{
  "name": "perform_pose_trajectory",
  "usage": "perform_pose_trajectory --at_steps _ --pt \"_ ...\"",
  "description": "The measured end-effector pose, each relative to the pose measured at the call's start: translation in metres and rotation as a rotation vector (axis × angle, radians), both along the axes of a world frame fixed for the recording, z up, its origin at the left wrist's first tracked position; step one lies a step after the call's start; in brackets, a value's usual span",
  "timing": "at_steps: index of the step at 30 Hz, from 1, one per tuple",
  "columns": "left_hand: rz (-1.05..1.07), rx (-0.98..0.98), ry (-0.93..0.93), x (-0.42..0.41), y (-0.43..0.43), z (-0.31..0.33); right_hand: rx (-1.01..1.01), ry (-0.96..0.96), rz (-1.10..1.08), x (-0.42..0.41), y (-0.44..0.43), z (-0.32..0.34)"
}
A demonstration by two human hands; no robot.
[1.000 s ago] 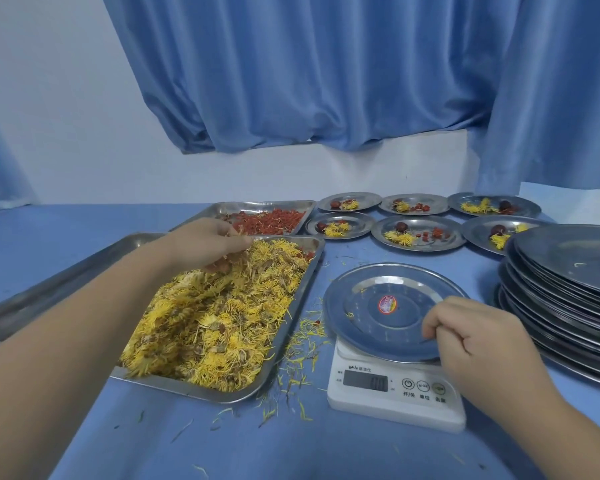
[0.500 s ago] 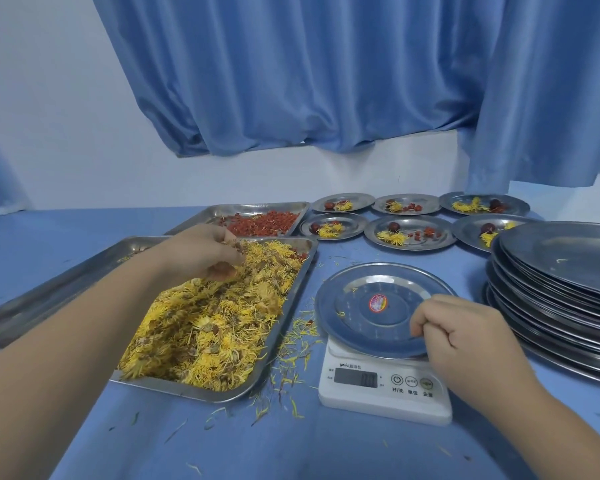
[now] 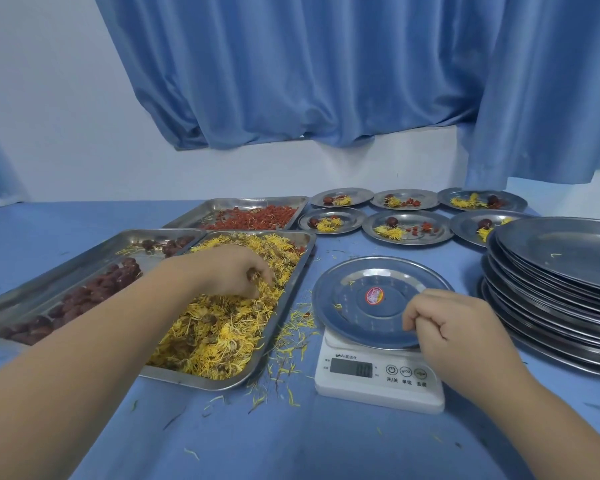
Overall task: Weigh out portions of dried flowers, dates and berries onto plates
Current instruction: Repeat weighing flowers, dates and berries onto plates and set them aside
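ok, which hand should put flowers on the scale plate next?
Left. The left hand is down in the dried flowers, fingers curled round a pinch. The right hand sits curled at the plate rim on the scale, away from the flowers.

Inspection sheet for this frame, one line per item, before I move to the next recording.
Surface: table under blue cloth.
Job's things: trays of dried flowers, dates, berries; near-empty plate on scale; six filled plates behind; stack of empty plates at right.
Clutter: loose petals beside the flower tray.
Hands: left hand pinches dried flowers in their tray; right hand curled at the plate's rim, grip unclear.
Cables: nothing seen.
Surroundings: blue curtain, white wall.
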State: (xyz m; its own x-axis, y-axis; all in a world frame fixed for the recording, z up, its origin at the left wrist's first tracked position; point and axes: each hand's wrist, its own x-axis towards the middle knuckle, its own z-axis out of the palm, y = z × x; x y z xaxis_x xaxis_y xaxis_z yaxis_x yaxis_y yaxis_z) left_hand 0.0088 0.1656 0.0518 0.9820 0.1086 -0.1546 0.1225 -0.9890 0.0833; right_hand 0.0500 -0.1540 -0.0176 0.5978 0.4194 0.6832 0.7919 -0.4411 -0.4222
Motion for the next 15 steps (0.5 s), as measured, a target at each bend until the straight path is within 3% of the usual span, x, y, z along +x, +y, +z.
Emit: perform_pose_trajectory --at_steps 8,15 --pt "0.033 -0.086 -0.144 -0.009 0.005 0.020 0.008 -0.008 -0.014 0.001 -0.003 0.001" --pt "-0.034 -0.291 -0.174 -0.008 -0.028 0.029 0.072 0.023 -0.033 0.003 -0.006 0.004"
